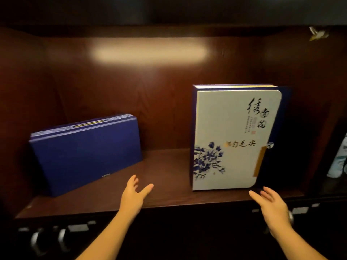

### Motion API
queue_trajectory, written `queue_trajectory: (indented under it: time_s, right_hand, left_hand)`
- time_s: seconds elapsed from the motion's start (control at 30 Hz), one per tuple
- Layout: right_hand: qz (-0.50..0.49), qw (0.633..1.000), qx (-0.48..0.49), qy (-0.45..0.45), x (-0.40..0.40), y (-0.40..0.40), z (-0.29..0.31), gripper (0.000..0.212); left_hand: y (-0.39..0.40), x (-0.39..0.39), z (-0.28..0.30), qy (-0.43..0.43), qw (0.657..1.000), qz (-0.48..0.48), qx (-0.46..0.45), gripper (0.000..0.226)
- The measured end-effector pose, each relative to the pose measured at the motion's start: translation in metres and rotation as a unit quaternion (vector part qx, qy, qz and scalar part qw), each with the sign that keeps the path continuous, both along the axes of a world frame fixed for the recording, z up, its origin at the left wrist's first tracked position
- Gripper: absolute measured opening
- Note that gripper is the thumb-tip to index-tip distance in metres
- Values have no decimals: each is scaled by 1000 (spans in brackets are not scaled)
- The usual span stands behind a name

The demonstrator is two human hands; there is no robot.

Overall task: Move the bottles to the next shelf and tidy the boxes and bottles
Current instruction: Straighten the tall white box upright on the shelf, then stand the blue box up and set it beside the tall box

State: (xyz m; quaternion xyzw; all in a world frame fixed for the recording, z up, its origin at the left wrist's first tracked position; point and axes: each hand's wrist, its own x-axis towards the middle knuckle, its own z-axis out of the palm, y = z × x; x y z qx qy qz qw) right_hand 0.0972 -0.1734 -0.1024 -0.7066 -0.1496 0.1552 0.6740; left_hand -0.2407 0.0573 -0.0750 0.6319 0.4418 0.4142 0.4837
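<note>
A plain dark blue box [84, 154] stands on its long edge at the left of the dark wooden shelf [165, 166], leaning back and turned at an angle. A tall white box with blue flowers and black writing [232, 139] stands upright at the right. My left hand [134, 194] hovers open over the shelf's front between the two boxes, holding nothing. My right hand [270, 205] is open just below the white box's lower right corner, apart from it. A pale bottle [338, 162] shows partly in the neighbouring shelf at the far right.
The shelf's back panel [150, 91] is lit from above. A vertical divider [319, 128] separates this shelf from the one on the right. Metal cupboard handles [37, 241] sit below the front edge. A small bird-like ornament [318, 34] hangs top right.
</note>
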Motion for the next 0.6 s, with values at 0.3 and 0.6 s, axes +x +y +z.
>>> queue_trajectory:
  time_s: [0.3, 0.6]
  right_hand:
    - [162, 986, 28, -24, -198, 106, 24, 43]
    - [263, 961, -43, -79, -248, 262, 56, 72]
  left_hand:
    - [54, -188, 11, 20, 988, 151, 34, 89]
    - [122, -254, 7, 58, 968, 244, 25, 93]
